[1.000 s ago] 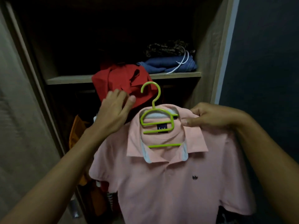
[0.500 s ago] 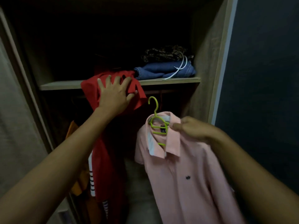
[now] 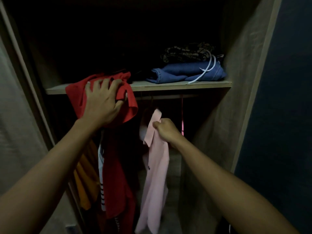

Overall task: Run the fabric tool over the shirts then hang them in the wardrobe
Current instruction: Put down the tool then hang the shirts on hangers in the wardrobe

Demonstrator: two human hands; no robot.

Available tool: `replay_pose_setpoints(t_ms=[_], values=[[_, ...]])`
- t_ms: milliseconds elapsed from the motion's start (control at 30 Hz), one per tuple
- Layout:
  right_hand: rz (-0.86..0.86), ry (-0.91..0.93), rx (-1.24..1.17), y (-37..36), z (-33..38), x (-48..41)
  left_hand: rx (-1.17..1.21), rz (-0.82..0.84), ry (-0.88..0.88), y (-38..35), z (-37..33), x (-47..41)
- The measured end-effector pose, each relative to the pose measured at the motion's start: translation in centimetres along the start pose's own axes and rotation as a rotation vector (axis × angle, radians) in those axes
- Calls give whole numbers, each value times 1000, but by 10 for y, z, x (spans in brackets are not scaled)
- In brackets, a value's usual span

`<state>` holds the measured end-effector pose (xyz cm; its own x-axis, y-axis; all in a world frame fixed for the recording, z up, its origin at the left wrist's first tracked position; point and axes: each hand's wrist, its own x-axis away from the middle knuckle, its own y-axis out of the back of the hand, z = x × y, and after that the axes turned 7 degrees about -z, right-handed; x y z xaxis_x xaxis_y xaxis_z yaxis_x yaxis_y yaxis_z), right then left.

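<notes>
Rail barely visible, right fingers pinching pink shirt, left fingers clutching red shirt

Lower left's jammed: red shirt, orange clothes. Open room is right of the pink shirt (shelf caps it overhead), up to the wardrobe wall.
</notes>
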<state>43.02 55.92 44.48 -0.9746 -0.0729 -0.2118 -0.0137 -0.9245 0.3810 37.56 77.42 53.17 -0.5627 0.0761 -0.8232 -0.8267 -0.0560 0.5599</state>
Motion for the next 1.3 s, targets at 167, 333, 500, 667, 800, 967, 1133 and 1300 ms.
replay_pose_setpoints(t_ms=[167, 333, 500, 667, 800, 967, 1133, 1300], values=[[-81, 17, 66, -22, -1, -29, 12, -39, 6, -4, 1, 3], [-110, -16, 78, -32, -6, -46, 56, -34, -22, 0, 1, 4], [-58, -42, 169, -33, -12, -46, 73, 12, -16, 4, 2, 2], [84, 49, 481, -12, 5, -47, 151, 57, 6, 27, 4, -28], [238, 130, 617, 26, 66, -29, 282, -8, 177, 40, 14, -85], [384, 311, 580, 65, 154, -2, 209, 472, 499, 3, 49, -121], [234, 463, 436, 63, 208, -35, 269, 492, 401, -15, 58, -132], [102, 466, 474, 31, 235, -98, 206, 522, 228, 6, 49, -118]])
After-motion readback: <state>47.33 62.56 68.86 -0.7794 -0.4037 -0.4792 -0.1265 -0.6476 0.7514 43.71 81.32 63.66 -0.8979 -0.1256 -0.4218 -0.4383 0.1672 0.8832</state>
